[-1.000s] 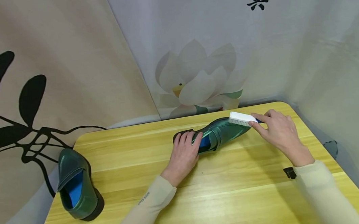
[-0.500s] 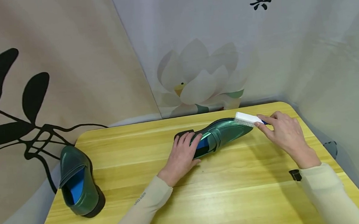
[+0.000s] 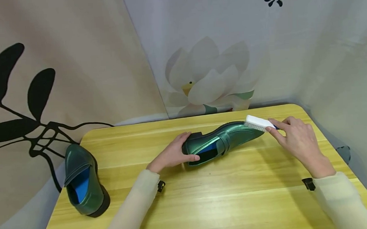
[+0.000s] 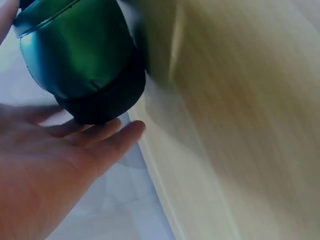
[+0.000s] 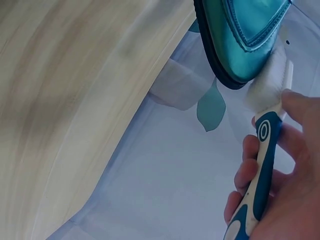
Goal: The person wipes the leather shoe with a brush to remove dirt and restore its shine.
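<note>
Brush (image 3: pixel 258 123) at shoe (image 3: pixel 237 136), left hand (image 3: pixel 172 153) shifted heelward

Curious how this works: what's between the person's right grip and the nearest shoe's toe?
A brush held in the right grip, its bristles at the shoe's toe; the head view shows it.

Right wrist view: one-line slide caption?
Right hand gripping a blue-and-white brush, bristles at the toe of a green shoe.

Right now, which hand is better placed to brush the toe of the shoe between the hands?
Probably the right hand: it grips the brush, with the bristles at the toe of the green shoe. The left hand is at the heel with no brush, so it likely suits steadying.
</note>
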Demonstrator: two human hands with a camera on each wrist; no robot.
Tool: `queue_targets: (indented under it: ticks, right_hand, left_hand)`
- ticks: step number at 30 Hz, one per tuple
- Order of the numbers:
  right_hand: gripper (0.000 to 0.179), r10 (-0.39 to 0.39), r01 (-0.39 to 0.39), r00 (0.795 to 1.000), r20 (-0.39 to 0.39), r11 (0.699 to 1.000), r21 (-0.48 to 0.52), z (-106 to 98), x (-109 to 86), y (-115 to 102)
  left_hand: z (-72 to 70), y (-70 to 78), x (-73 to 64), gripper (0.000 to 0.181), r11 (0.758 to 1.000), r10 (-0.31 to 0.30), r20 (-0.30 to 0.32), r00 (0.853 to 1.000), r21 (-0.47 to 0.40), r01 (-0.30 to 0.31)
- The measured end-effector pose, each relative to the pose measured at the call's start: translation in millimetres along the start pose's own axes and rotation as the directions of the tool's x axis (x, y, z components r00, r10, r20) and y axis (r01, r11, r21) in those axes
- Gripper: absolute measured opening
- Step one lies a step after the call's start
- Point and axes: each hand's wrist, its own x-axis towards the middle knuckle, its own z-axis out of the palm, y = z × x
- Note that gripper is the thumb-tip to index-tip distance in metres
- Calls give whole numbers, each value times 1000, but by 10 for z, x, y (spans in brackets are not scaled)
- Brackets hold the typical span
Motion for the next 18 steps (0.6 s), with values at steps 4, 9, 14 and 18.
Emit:
queue_targets:
  ticks: [4, 9, 14, 18]
  right_hand:
    - [41, -3, 3, 1000, 0, 1000, 4, -21, -7, 17]
    - [40, 12, -11, 999, 47, 1000, -20, -61, -8, 23]
    - [42, -78, 80, 995, 57, 996, -34, -32, 20, -103]
    - [43, -113, 114, 992, 58, 993, -20, 29, 43, -283]
  left_hand:
    - [31, -14, -1, 116, 998, -47, -20, 999, -32, 46]
    - [75, 28, 2, 111, 1000, -20, -75, 997, -9, 20]
    - [111, 115, -19, 111, 997, 61, -128, 990, 45, -56]
    - [144, 179, -28, 110, 989, 121, -161, 980, 103, -106]
